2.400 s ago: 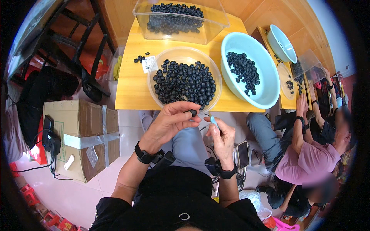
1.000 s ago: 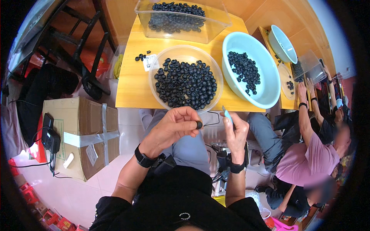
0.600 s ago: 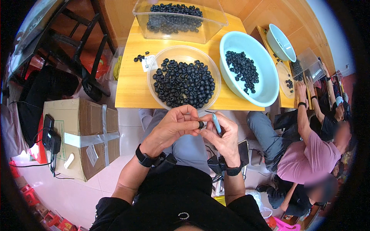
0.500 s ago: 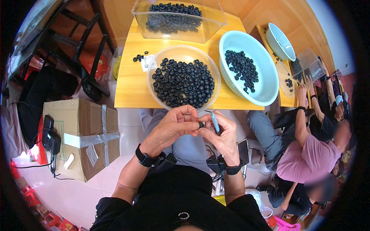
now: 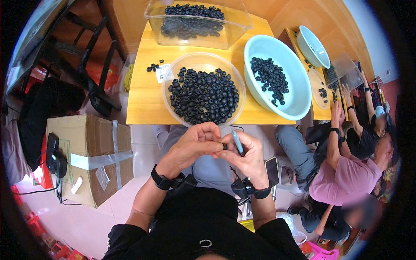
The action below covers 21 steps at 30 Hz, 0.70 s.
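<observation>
Just beyond my lap, my left hand [image 5: 197,143] pinches a small black ring-shaped piece [image 5: 224,146] between thumb and fingertips. Close against it, my right hand [image 5: 248,152] grips a slim light-blue pen-shaped tool [image 5: 237,142], its thumb and fingertips meeting the black piece. The tool's working tip is hidden in the fingers. Straight ahead on the table's near edge sits a round clear plastic tray [image 5: 167,97] with many similar black pieces [image 5: 203,95]. To its right, a light-blue basin [image 5: 299,102] holds another pile of black pieces [image 5: 271,78].
A clear rectangular bin [image 5: 151,32] of black pieces stands at the table's back. Several loose pieces [image 5: 151,68] lie by a white label [image 5: 163,73]. A taped cardboard box [image 5: 91,160] is at left. Co-workers [image 5: 346,173] sit at a second table [image 5: 320,113] on the right.
The light-blue tool has shifted a little left and tilted in my right hand. Both hands stay together around the black piece. The view has moved slightly.
</observation>
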{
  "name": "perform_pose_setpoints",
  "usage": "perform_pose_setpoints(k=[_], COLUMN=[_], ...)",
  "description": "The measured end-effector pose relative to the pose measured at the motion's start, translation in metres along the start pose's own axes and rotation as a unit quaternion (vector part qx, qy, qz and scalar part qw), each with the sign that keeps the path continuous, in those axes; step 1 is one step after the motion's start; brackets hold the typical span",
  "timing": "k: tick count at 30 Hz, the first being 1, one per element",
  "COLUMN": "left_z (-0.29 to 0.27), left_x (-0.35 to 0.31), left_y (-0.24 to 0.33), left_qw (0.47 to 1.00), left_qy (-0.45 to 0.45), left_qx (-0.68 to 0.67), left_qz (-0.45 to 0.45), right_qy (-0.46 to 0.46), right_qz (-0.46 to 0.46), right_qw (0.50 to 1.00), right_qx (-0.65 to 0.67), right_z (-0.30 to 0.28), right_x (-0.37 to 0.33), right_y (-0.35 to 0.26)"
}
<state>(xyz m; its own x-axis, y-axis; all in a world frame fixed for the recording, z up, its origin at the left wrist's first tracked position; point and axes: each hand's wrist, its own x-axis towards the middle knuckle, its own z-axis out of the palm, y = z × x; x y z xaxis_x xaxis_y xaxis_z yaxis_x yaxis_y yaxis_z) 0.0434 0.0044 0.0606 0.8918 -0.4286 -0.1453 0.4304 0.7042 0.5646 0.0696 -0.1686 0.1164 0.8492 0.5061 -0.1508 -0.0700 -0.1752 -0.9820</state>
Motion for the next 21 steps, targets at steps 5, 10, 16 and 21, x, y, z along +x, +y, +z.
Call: perform_pose_setpoints(k=[5, 10, 16, 21], left_z=[0.011, -0.016, -0.023, -0.03], left_x=[0.004, 0.002, 0.003, 0.006], left_y=[0.003, 0.023, 0.049, 0.051], left_qw=[0.992, 0.932, 0.738, 0.643], left_qy=[0.086, 0.199, 0.366, 0.343], left_qx=[0.082, 0.25, 0.514, 0.643], left_qz=[0.037, 0.17, 0.239, 0.237], right_qy=[0.101, 0.343, 0.354, 0.281], right_qz=[-0.027, -0.143, -0.163, -0.138], right_qw=[0.988, 0.911, 0.894, 0.917], right_qx=[-0.114, -0.181, -0.22, -0.246], right_z=[-0.023, -0.089, -0.078, -0.036], right_x=[0.005, 0.039, 0.029, 0.016], right_y=[0.0, -0.007, 0.001, 0.032])
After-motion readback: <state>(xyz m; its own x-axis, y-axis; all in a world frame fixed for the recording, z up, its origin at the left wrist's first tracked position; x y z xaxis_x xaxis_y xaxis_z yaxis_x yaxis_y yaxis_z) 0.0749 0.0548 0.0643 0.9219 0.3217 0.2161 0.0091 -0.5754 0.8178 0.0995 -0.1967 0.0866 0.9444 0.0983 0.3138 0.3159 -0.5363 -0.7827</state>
